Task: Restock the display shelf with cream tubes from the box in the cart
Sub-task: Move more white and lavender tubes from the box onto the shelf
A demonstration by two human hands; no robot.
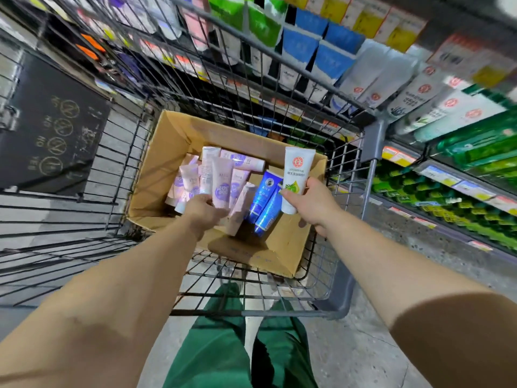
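Down in the wire cart (pixel 347 292), a cardboard box (pixel 156 175) held a loose heap of pink cream tubes (pixel 221 175) beside two blue tubes (pixel 265 200). The left hand (pixel 204 211) reached in, fingers curled round a pink tube; the right hand (pixel 313 203) pinched a white tube (pixel 295 177) near its cap, upright above the box. These tubes looked light, soft-walled and glossy, probably slippery; gripping mid-body or by the stiffer cap end seemed safest. Display shelves (pixel 419 88) stood just beyond.

Wire cart (pixel 330 278) carrying an open box (pixel 156 175) against its right side; tubes (pixel 221 175) lie inside the box.
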